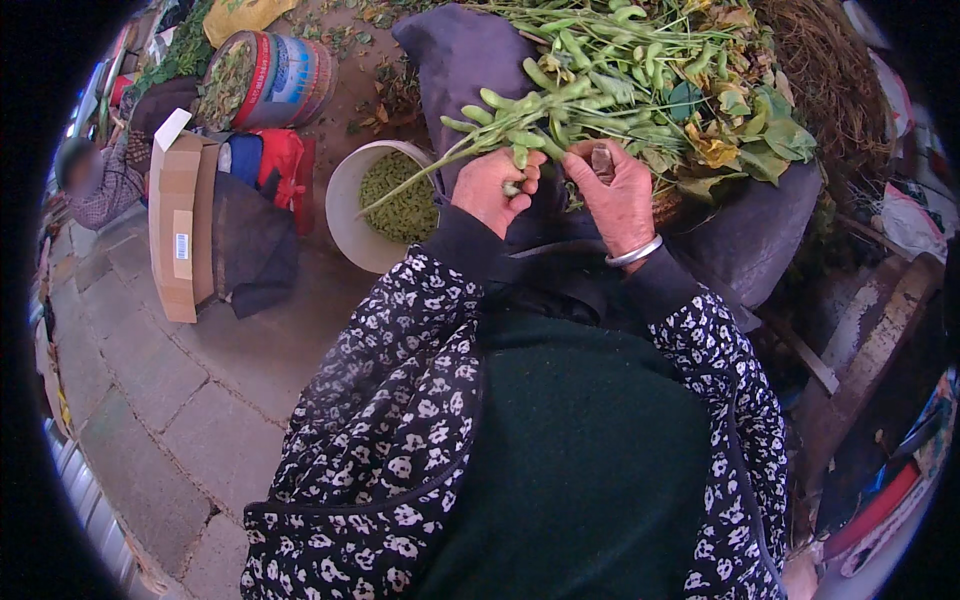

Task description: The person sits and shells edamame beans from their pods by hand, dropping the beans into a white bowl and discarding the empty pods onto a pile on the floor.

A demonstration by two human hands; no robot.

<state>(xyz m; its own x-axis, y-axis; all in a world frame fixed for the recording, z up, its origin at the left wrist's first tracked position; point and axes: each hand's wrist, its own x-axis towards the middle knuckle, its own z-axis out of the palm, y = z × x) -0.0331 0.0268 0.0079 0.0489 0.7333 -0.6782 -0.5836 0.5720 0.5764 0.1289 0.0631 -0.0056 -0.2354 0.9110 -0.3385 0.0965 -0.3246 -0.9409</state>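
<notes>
Green soybean stalks (622, 97) laden with pods lie across my dark-trousered lap. My left hand (491, 187) is curled around a few loose pods (512, 187), close beneath the stalks. Between the thumb and fingers of my right hand (615, 191), a green pod (553, 148) on a stalk is pinched. A brown wrap or patch (602, 163) shows at one right finger; what it is stays unclear. Left of my knees stands a white plastic bucket (343, 199), partly filled with small green beans or pods (397, 199). One bare stem (405, 184) reaches over its opening.
An open cardboard box (180, 232) with dark cloth (251, 240) sits left on stone paving (217, 420). Beyond it are a red-and-blue drum (281, 79) and a seated person (101, 184). Dry stalks (825, 67) and a worn wooden piece (877, 352) lie right.
</notes>
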